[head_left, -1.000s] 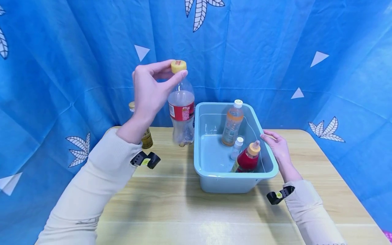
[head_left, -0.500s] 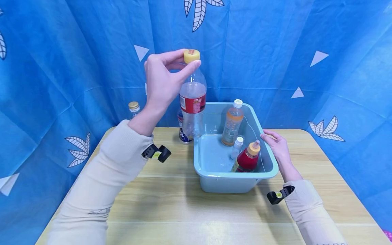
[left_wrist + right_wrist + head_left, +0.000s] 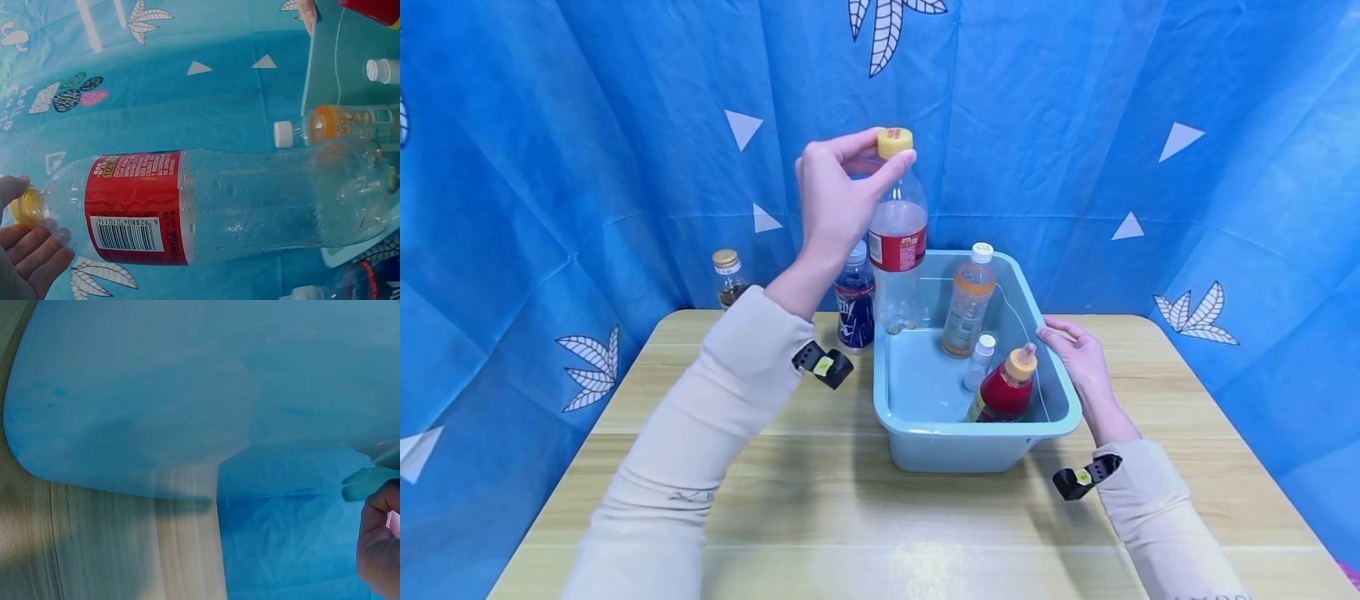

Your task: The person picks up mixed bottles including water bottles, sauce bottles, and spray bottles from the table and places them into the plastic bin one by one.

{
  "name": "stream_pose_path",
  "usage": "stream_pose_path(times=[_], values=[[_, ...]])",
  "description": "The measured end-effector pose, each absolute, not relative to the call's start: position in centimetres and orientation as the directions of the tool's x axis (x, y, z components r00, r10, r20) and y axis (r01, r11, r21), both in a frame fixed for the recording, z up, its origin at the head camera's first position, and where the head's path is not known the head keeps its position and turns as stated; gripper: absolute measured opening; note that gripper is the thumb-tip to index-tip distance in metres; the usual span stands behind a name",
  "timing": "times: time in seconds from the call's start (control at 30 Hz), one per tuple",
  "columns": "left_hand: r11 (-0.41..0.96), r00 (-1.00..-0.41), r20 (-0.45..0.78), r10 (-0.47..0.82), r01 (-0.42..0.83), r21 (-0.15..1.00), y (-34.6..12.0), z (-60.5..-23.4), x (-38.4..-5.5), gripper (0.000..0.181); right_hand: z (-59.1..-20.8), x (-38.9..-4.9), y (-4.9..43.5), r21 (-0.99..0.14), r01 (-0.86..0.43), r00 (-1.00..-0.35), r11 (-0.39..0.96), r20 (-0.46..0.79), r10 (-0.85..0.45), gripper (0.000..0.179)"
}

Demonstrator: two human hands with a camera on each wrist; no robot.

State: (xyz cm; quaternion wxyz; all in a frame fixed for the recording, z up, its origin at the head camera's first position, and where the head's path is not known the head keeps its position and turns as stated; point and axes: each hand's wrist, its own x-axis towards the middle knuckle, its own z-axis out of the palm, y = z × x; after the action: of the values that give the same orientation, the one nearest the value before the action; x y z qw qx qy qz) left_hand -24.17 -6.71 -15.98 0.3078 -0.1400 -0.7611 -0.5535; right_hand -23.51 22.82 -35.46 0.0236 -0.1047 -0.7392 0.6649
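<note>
My left hand point(image 3: 838, 196) pinches the yellow cap of a large clear cola bottle point(image 3: 898, 250) with a red label. The bottle hangs upright, its lower part over the left side of the light blue tub point(image 3: 977, 446) in the head view. Across the left wrist view the same cola bottle point(image 3: 250, 200) lies sideways, with drops inside. My right hand point(image 3: 1078, 362) grips the tub's right rim with thumb and fingers. Inside the tub are a bottle with an orange band point(image 3: 967, 308), a small white-capped bottle point(image 3: 980, 364) and a red bottle with an orange top point(image 3: 1007, 390).
Left of the tub stands a dark blue bottle point(image 3: 854, 304), partly behind the left forearm. A gold-capped bottle point(image 3: 727, 271) is farther left, its lower part hidden by the sleeve. A blue curtain point(image 3: 1045, 150) backs the wooden table point(image 3: 820, 517).
My left hand has carried the cola bottle rightward and somewhat up, from beside the tub to over its left side. My right hand has stayed on the rim.
</note>
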Motion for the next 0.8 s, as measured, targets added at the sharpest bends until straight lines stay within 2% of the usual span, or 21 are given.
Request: stream_pose_path(times=[0.3,0.8], values=[[0.326,-0.777,0.607,-0.164,0.539,0.777,-5.4,-17.0,-25.7,0.039,-35.5,-23.5,22.8,-0.986,0.135,-0.975,0.097,-0.115,0.191,0.046],[0.301,-0.822,0.525,-0.221,0.455,0.838,-3.0,-19.6,-28.5,0.039,-35.5,-23.6,22.9,-0.977,0.159,-0.972,0.144,-0.129,0.194,0.052]])
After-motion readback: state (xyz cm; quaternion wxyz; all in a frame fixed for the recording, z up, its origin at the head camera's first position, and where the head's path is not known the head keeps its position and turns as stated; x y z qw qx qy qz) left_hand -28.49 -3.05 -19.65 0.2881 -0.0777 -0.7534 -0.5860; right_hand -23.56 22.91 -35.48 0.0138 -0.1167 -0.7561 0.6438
